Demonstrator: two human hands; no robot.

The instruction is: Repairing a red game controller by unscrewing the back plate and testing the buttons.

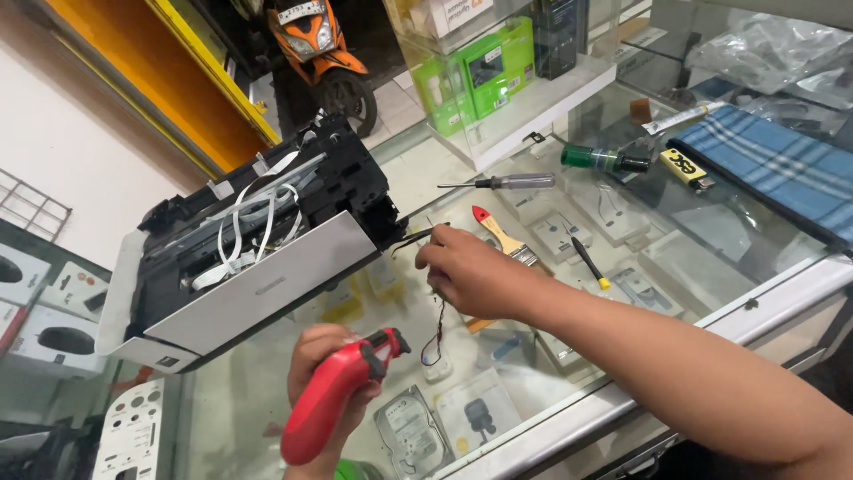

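Wires first: right hand (pixel 475 277) pinches a thin bundle of red and black wires (pixel 434 333) between fingertips, close beside the front corner of the opened printer (pixel 258 258). Bundle hangs slack below the hand, lower end dangling just over the glass surface (pixel 391 178). Judgement: very light, limp, thin insulation, easy to snap or pull out at its root; hold it near the printer end, not by the loose tail.

Left hand (pixel 324 373) is clenched round a red electric screwdriver (pixel 338 396), nose pointing up-right toward the wires. Looks like smooth plastic, moderate weight, fine to hold by the body as now.

Printer sits tilted on the surface, cover off, white flat ribbon cables (pixel 258 213) exposed on top. Bulky, likely awkward; ribbons fragile, so take it by the grey casing edges.

Further out on the surface: paintbrush (pixel 502 236), clear-handled screwdriver (pixel 506 182), green-handled screwdriver (pixel 604 159), small black-and-yellow tool (pixel 589 263), blue checked cloth (pixel 782 169).

Hard to tell: where the wires attach in the printer, hidden behind hand and casing. Electric screwdriver's bit not visible. Left wrist cut off by frame edge. Glass reflections blur with boxed goods underneath.
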